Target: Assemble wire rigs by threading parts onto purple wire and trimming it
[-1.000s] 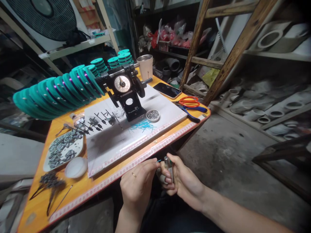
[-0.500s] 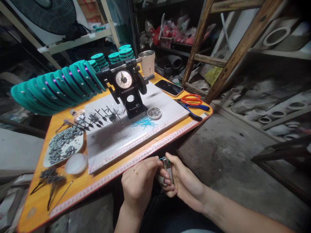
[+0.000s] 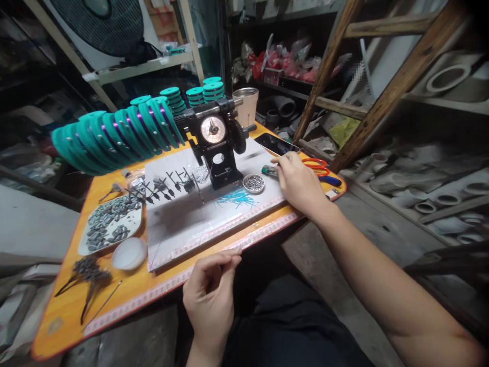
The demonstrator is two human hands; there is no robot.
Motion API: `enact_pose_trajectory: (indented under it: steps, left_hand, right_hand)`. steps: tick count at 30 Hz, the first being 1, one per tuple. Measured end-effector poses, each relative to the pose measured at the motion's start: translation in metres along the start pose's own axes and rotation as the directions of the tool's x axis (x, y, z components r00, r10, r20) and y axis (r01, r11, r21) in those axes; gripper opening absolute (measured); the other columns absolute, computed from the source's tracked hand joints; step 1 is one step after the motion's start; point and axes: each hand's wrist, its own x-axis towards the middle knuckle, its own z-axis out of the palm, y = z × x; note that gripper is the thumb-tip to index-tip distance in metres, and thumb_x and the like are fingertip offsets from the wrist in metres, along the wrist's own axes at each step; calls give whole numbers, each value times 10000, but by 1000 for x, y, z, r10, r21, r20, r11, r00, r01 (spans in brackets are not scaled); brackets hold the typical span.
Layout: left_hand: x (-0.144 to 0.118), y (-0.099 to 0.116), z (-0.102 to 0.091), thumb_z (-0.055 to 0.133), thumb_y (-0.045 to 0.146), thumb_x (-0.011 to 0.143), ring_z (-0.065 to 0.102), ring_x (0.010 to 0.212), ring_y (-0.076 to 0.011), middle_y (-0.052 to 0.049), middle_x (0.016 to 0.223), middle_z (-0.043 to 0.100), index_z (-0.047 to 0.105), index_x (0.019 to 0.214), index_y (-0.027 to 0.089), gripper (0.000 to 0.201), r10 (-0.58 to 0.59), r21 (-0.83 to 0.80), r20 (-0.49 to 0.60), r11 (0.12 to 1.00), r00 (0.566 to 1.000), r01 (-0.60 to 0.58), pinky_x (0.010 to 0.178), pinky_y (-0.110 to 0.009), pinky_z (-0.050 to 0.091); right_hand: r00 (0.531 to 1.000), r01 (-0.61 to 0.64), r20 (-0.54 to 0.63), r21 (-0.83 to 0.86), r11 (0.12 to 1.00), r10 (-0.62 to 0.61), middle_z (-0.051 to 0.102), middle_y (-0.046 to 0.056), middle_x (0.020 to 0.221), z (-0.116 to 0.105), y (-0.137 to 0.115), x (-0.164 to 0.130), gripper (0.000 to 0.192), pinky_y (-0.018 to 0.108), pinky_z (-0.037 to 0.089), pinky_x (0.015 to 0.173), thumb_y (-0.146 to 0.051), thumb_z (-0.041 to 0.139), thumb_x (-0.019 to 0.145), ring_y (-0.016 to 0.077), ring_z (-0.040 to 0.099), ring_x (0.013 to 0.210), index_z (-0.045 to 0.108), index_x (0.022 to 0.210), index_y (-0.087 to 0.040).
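Table: an orange-topped table with a printed measuring strip along its near edge; a white mat covers its middle.
Room: a cluttered workshop, with a wooden ladder leaning at the right, shelves of pale pipe fittings behind it, a fan at upper left and red bags on a dark back shelf.
Machine: a black hand winder with a round dial stands at the far side of the mat; a row of teal spools fans out from its left side, and more teal spools are stacked behind it.
Small dish: a round dish of tiny metal pieces sits just right of the winder's base, with blue strands scattered on the mat in front of it.
Tray: a pale tray at the left holds grey metal pieces; a white lid lies just beside it.
Cup: a metal cup stands behind the winder; its contents cannot be seen.
Right hand: the right hand is stretched over the table's right end, fingers resting on a small green-capped lighter near the phone and the orange scissors; whether it grips the lighter cannot be told.
Left hand: the left hand is below the table's near edge, thumb and forefinger pinched narrow; what they pinch is too small to see.
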Motion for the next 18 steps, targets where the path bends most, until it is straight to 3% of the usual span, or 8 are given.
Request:
enact_pose_trajectory:
  steps: [3, 7, 8, 9, 12, 15, 18]
  left_hand:
    - [3, 6, -1, 692, 86, 818, 751, 798, -133, 4, 824, 764, 605, 840, 185, 133, -125, -80, -23, 989, 992, 123, 725, -175, 603]
    - [8, 10, -6, 682, 106, 836, 753, 816, -140, -8, 829, 773, 571, 864, 193, 144, -212, -170, 2, 963, 977, 209, 738, -183, 601]
    - [9, 11, -7, 681, 105, 838, 753, 817, -137, -9, 826, 773, 565, 868, 195, 149, -225, -185, 8, 957, 974, 223, 738, -177, 598]
    - [9, 11, -8, 679, 105, 840, 752, 821, -135, -11, 828, 773, 559, 872, 196, 154, -237, -201, 15, 951, 971, 235, 743, -174, 595]
    - [10, 10, -9, 676, 113, 845, 749, 833, -131, -5, 840, 767, 553, 882, 203, 157, -265, -258, 38, 929, 964, 265, 753, -176, 593]
    - [11, 9, -10, 686, 122, 838, 746, 811, -119, 2, 835, 755, 554, 877, 204, 161, -290, -294, 45, 911, 956, 290, 724, -151, 585]
    - [11, 9, -11, 676, 125, 849, 745, 806, -113, 7, 829, 758, 533, 895, 213, 174, -297, -345, 72, 888, 952, 303, 742, -158, 584]
  right_hand:
    - [995, 98, 26, -35, 995, -97, 597, 160, 1051, 11, -4, 10, 280, 506, 433, 899, -231, 421, 954, 318, 564, 1004, 662, 1068, -145]
    - [976, 215, -22, 8, 977, -215, 597, 157, 1109, 7, -39, -25, 302, 556, 370, 1004, -238, 452, 961, 334, 492, 1162, 619, 1203, -168]
    - [964, 266, 5, 77, 961, -267, 605, 124, 1126, 4, -50, -38, 277, 493, 420, 990, -243, 472, 960, 288, 528, 1138, 625, 1188, -206]
    - [946, 297, 42, 281, 913, -321, 610, 106, 1151, 2, -62, -51, 231, 453, 449, 973, -230, 510, 949, 263, 552, 1125, 646, 1135, -222]
    - [925, 164, 182, 599, 784, -333, 650, 69, 1097, 2, -88, -80, 199, 393, 496, 907, -245, 649, 889, 228, 591, 1059, 684, 1084, -262]
    - [934, 14, 240, 716, 698, -266, 685, 48, 953, 9, -99, -91, 154, 385, 507, 872, -245, 714, 849, 214, 613, 980, 735, 996, -283]
    - [952, -121, 262, 801, 587, -161, 689, 52, 955, 15, -98, -91, 77, 371, 525, 848, -254, 715, 851, 214, 619, 997, 758, 899, -295]
